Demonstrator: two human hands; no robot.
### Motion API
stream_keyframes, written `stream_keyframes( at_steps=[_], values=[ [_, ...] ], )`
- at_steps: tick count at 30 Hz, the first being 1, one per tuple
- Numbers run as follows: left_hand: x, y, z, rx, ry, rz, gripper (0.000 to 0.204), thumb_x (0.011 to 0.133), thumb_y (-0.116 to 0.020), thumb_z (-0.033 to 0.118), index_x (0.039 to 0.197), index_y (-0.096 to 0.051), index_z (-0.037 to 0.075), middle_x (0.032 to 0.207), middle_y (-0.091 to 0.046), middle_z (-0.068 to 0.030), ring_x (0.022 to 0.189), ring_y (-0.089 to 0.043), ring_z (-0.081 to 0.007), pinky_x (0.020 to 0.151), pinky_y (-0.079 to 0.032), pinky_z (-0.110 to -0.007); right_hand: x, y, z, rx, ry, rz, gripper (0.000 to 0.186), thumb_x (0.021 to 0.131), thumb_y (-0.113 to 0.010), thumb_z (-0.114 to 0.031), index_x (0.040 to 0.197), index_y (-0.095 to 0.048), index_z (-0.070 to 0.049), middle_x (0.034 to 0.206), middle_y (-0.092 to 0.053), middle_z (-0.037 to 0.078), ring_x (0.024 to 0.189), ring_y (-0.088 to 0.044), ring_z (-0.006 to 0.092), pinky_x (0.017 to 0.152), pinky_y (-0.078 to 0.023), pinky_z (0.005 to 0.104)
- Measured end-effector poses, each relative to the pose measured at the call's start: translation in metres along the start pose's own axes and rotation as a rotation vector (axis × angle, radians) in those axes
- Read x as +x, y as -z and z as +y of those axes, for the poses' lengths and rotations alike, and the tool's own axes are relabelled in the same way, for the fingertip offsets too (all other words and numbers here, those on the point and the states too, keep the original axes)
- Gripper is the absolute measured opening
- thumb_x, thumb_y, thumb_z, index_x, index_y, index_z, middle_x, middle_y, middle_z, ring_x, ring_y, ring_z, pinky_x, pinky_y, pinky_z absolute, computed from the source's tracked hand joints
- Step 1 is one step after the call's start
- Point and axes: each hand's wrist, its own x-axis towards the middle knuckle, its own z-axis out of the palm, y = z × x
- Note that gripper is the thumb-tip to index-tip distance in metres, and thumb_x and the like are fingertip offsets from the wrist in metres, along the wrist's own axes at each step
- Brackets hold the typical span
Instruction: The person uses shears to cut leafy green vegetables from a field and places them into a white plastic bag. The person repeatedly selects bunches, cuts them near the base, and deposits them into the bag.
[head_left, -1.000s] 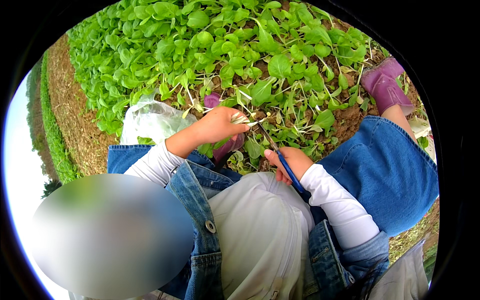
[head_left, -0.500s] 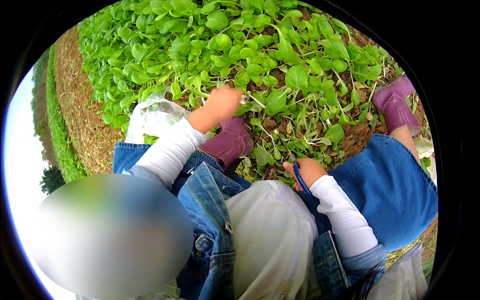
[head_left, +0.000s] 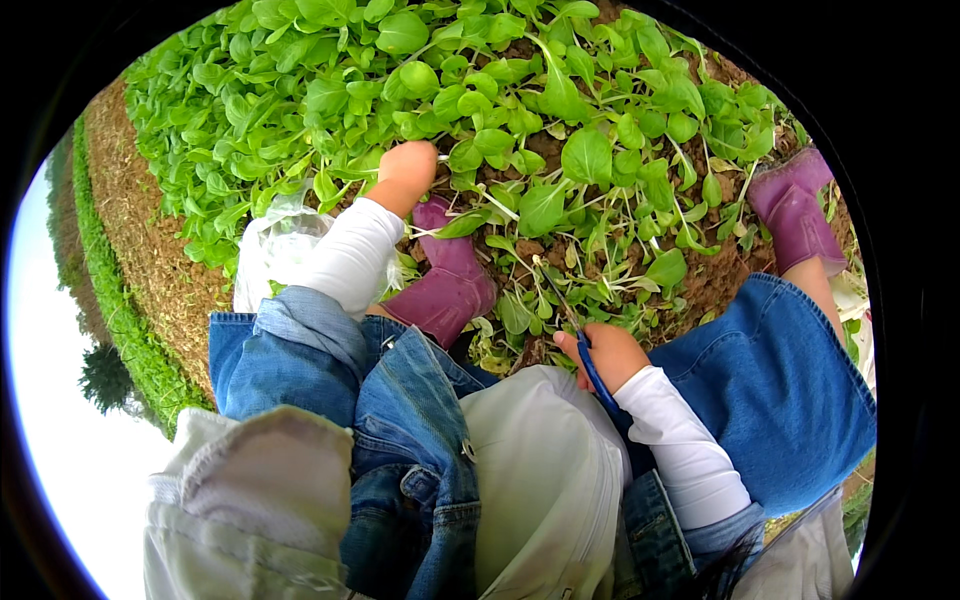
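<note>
My left hand is closed at the edge of the leafy green plants, above the purple boot on the left. A pale stem shows beside its knuckles, but its fingertips are hidden, so what it grips cannot be made out. Blue-handled scissors are held in my right hand, low between my knees. Their narrow metal blades point up and away toward cut stems and loose leaves on the brown soil.
A clear plastic bag sits beside my left forearm. Two purple boots, left and right, flank the loose greens. At the far left lie a dry soil strip and a grassy border.
My left hand has moved up and to the left, toward the standing plants. My right hand and the scissors have shifted only slightly in view.
</note>
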Motion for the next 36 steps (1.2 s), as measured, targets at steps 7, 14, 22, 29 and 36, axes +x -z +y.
stream_keyframes(
  at_steps=[7,14,22,29,36],
  values=[
    [0.002,-0.001,-0.004,-0.014,-0.042,0.030,0.015,0.072,-0.049,0.011,0.076,-0.062,0.005,0.083,-0.061,-0.0152,0.075,-0.059,-0.0308,0.065,-0.048,-0.038,-0.004,0.003,-0.010,0.027,-0.052,-0.037,0.049,0.080,-0.045,-0.046,0.068,-0.054,0.001,0.052,-0.054,0.012,0.054,-0.056,0.0278,0.059,-0.043,0.0365],
    [0.001,0.014,0.006,-0.050,-0.013,-0.099,0.017,0.070,-0.050,0.012,0.080,-0.062,0.004,0.086,-0.061,-0.0155,0.079,-0.059,-0.0307,0.068,-0.048,-0.038,-0.004,0.002,-0.006,0.022,-0.028,-0.040,0.049,0.080,-0.045,-0.046,0.069,-0.054,0.001,0.055,-0.055,0.013,0.058,-0.056,0.0297,0.061,-0.043,0.0376],
    [-0.015,0.059,0.011,-0.041,-0.068,-0.279,0.023,0.067,-0.059,0.021,0.081,-0.062,0.002,0.082,-0.061,-0.0158,0.078,-0.058,-0.0282,0.068,-0.046,-0.035,-0.010,0.002,-0.012,-0.036,0.043,-0.027,0.052,0.081,-0.042,-0.047,0.072,-0.055,0.003,0.077,-0.056,0.023,0.075,-0.052,0.0383,0.069,-0.040,0.0412],
    [-0.079,0.137,0.023,-1.025,-0.055,-0.401,0.021,0.072,-0.063,0.024,0.066,-0.062,0.003,0.058,-0.056,0.0001,0.049,-0.041,-0.0058,0.045,-0.032,-0.020,-0.026,0.009,-0.023,0.196,0.123,-0.046,0.051,0.080,-0.045,-0.049,0.068,-0.051,0.000,0.056,-0.054,0.011,0.051,-0.053,0.0217,0.053,-0.042,0.0313],
    [-0.114,0.135,0.054,-1.216,-0.128,-0.525,0.018,0.074,-0.062,0.022,0.067,-0.060,0.005,0.065,-0.061,-0.0018,0.043,-0.038,-0.0045,0.040,-0.031,-0.019,-0.042,0.011,-0.030,0.351,0.160,-0.075,0.049,0.080,-0.048,-0.049,0.069,-0.049,-0.001,0.053,-0.053,0.007,0.045,-0.050,0.0143,0.046,-0.041,0.0264]
  ],
)
